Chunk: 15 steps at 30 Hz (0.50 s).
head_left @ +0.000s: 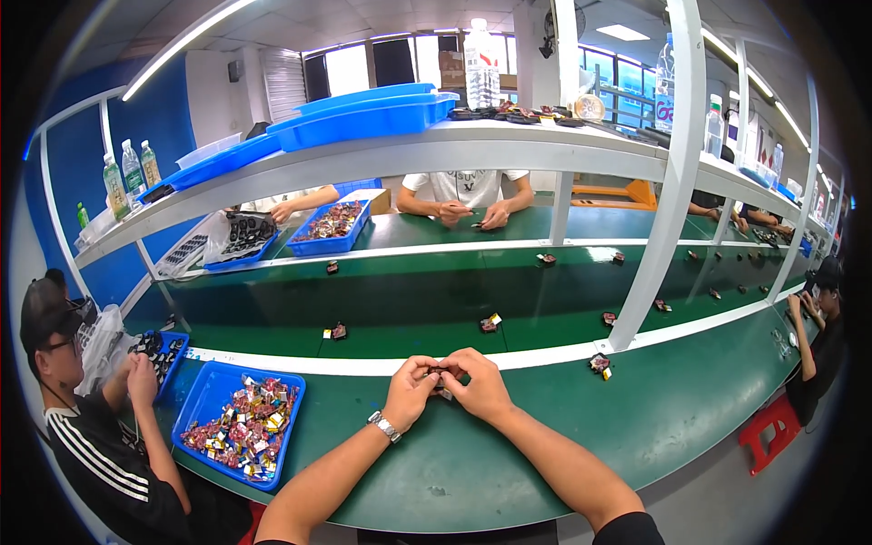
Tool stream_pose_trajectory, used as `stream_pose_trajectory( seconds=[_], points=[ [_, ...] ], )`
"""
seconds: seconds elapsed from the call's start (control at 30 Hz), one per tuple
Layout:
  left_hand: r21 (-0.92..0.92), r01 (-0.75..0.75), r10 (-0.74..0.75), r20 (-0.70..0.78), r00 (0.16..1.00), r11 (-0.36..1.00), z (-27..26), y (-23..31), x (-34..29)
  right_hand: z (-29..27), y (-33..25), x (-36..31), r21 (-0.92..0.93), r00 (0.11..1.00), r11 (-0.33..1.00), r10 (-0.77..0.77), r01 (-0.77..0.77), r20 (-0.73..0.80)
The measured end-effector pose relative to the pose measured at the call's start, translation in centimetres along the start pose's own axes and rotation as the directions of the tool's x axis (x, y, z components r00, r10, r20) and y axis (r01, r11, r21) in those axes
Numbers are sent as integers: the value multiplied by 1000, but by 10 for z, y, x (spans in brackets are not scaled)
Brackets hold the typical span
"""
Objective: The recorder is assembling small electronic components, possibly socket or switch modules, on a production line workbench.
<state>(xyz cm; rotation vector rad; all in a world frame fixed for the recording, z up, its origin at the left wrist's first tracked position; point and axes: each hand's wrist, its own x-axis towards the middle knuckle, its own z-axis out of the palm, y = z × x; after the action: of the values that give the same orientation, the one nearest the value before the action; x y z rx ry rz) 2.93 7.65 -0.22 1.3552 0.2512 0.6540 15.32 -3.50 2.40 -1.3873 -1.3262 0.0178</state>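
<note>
In front of me, my left hand and my right hand meet over the green bench. Both sets of fingertips are closed round a small dark electronic assembly; the fingers cover most of it, so its details are hidden. A metal-band watch is on my left wrist. To the left of my forearm lies a blue tray filled with small reddish circuit assemblies with white and yellow parts. One similar assembly rests on the bench to my right.
Beyond a white rail, the green belt carries spaced assemblies. A white post rises at right, supporting an overhead shelf with blue trays and bottles. Co-workers sit at left, right and across.
</note>
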Motion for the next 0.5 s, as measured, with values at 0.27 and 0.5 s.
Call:
stream_pose_trajectory(
  seconds=[0.27, 0.5],
  points=[
    [-94, 34, -37, -26, 999, 995, 4, 5, 0, -7, 18, 12, 59, 998, 997, 57, -59, 34],
    [-26, 91, -92, -54, 994, 996, -4, 1, 6, -113, 125, 42, -173, 741, 794, 432, -583, -514]
  ],
)
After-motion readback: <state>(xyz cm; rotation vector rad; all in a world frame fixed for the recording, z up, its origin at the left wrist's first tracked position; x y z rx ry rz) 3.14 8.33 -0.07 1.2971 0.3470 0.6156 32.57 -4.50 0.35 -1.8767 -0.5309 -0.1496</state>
